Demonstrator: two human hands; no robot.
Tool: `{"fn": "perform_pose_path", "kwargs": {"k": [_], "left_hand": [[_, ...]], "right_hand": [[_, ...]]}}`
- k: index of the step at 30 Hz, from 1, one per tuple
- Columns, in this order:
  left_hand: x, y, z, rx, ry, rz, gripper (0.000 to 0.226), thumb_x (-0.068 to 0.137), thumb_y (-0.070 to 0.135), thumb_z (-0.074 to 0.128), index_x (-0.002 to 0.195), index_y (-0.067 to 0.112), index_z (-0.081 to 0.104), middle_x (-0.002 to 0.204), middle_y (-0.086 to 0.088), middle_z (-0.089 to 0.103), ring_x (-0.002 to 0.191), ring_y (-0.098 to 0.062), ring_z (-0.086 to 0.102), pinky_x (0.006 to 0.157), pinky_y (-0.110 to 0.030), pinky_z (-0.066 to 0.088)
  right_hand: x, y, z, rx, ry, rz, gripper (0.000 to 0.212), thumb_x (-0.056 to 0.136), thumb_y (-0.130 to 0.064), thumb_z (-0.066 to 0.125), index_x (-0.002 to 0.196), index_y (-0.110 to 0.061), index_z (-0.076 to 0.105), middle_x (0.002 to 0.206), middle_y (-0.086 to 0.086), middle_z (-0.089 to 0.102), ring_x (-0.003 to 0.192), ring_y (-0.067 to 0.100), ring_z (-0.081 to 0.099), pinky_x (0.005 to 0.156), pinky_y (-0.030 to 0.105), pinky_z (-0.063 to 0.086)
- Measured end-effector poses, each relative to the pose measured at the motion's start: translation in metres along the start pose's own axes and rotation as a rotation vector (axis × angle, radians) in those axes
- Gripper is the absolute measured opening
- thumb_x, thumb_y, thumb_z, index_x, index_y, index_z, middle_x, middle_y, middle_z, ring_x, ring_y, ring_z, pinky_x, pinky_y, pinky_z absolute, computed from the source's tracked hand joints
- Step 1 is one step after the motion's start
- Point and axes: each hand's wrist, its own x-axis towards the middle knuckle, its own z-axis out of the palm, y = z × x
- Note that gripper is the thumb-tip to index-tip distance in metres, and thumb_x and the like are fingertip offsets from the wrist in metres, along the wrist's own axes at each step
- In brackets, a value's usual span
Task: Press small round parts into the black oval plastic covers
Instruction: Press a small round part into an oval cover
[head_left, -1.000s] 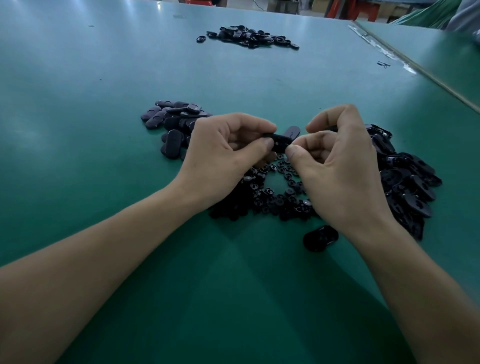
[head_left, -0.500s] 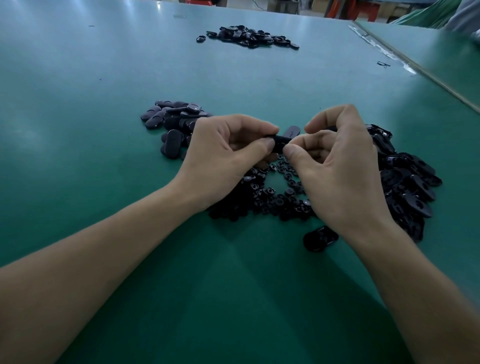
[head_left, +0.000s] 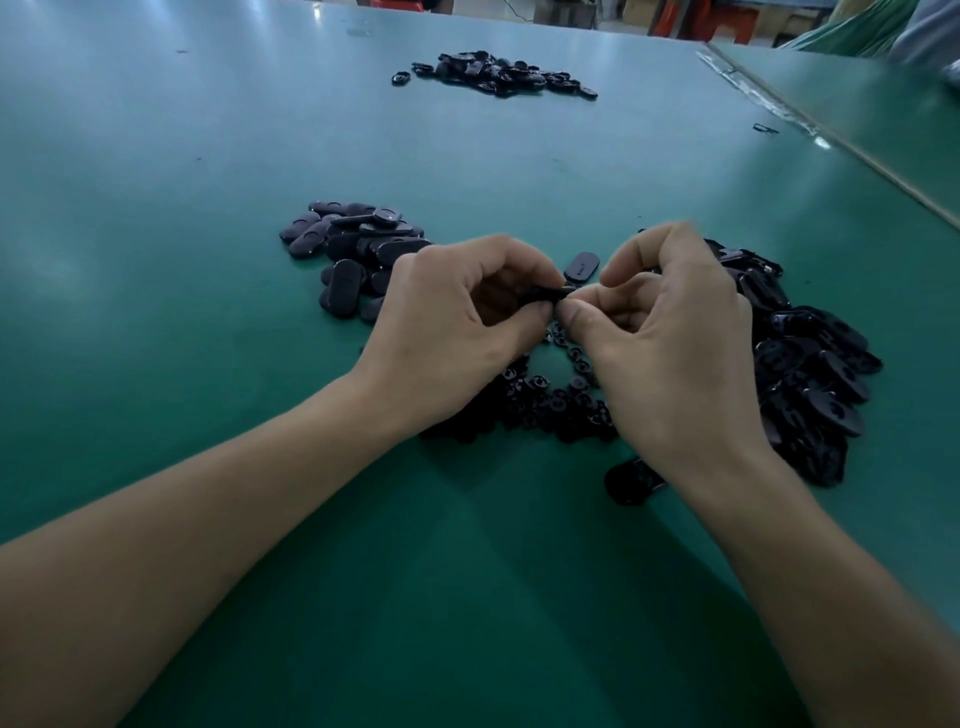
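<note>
Assembly is in progress over the middle of the green table (head_left: 208, 156). The left hand (head_left: 457, 332) and the right hand (head_left: 675, 364) meet fingertip to fingertip, both with curled fingers, and together pinch one black oval cover (head_left: 545, 295) just above the table surface. The fingertips hide the seat of the cover, so it cannot be told whether a round part is already pressed home. The stock of small round parts (head_left: 550, 400) lies as a loose heap directly under and between the wrists. A heap of covers (head_left: 353, 249) lies just left of the left hand, mostly smooth side up, and is judged to be finished output. A larger heap of covers (head_left: 810, 364) lies on the side toward the right edge, partly behind the right hand, many with the hollow side showing (judged to be the units not yet fitted). One loose cover (head_left: 582, 266) lies just beyond the fingertips, and another cover (head_left: 631, 480) lies beside the right wrist. A further heap (head_left: 498, 73) lies near the far edge; its state cannot be told. Judged from heap sizes, a minor share is complete and the greater share remains.
</note>
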Motion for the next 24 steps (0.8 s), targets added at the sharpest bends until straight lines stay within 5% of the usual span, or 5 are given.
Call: {"fn": "perform_pose_path", "kwargs": {"k": [7,14,24], "left_hand": [[0.003,-0.002,-0.003,0.002,0.044,-0.049,0.016,0.084,0.009,0.077,0.094,0.021,0.072,0.086,0.005,0.076,0.081,-0.011,0.073,0.081,-0.031,0.059],[0.004,0.0,-0.002,-0.163,-0.003,-0.091,0.023,0.085,-0.005,0.073,0.095,0.015,0.069,0.084,0.003,0.074,0.076,-0.005,0.07,0.077,-0.021,0.057],[0.005,-0.002,-0.004,-0.239,0.0,-0.146,0.024,0.081,-0.001,0.079,0.092,0.018,0.072,0.08,0.002,0.076,0.076,-0.009,0.072,0.077,-0.022,0.059]], "right_hand": [[0.0,-0.002,0.002,0.07,-0.021,-0.033,0.032,0.085,-0.012,0.073,0.078,-0.033,0.052,0.08,-0.012,0.073,0.082,0.007,0.071,0.082,0.04,0.057],[0.006,0.008,0.002,0.041,-0.08,-0.022,0.022,0.088,-0.017,0.073,0.107,-0.029,0.069,0.098,-0.015,0.07,0.088,-0.001,0.065,0.079,0.017,0.051],[0.011,0.017,-0.003,0.242,-0.128,0.01,0.017,0.085,-0.012,0.077,0.09,-0.027,0.073,0.086,-0.013,0.076,0.081,0.003,0.072,0.077,0.02,0.056]]}}
